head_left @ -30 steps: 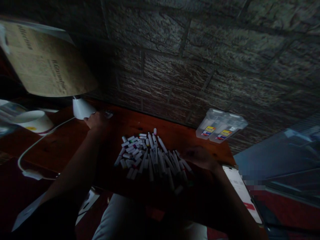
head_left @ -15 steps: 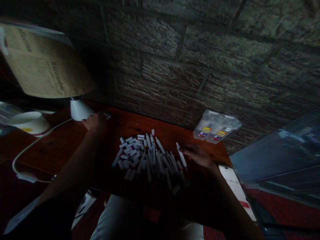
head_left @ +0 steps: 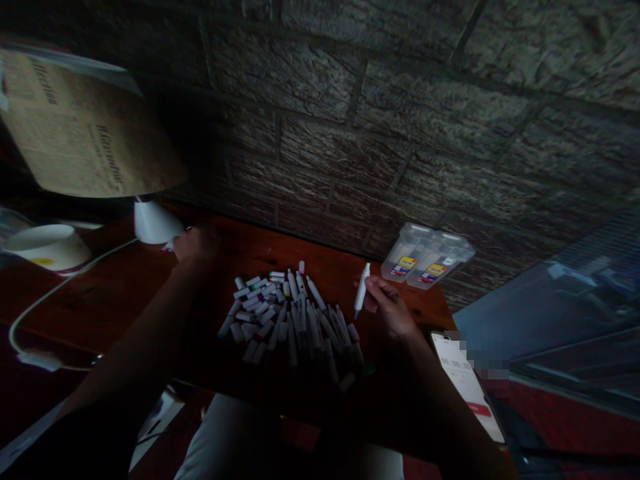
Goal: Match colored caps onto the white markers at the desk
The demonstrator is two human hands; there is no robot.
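Observation:
My right hand [head_left: 389, 303] is closed around a white marker [head_left: 363, 290], gripped between thumb and fingers. The marker stands nearly upright, with a narrower white upper end and a dark lower end. My left hand [head_left: 196, 245] is beside the white lamp base [head_left: 155, 223], its fingers curled. A small pale piece pokes out at its left side, too dim to name. Between my hands lies a heap of white markers [head_left: 303, 317] on the wooden table [head_left: 250, 237]. Loose marker caps [head_left: 250, 315] with coloured ends are gathered at the heap's left.
Two clear plastic cases [head_left: 425, 260] with yellow labels stand against the brick wall [head_left: 320, 147]. A phone [head_left: 467, 383] lies at the right edge. On the left are a paper-shaded lamp [head_left: 90, 127], its white cord [head_left: 43, 300] and a paper cup [head_left: 47, 248].
My right hand has turned the marker and lifted it slightly, so its top now leans right. My left hand stays by the lamp, slightly turned, and a pale piece now shows at its left side.

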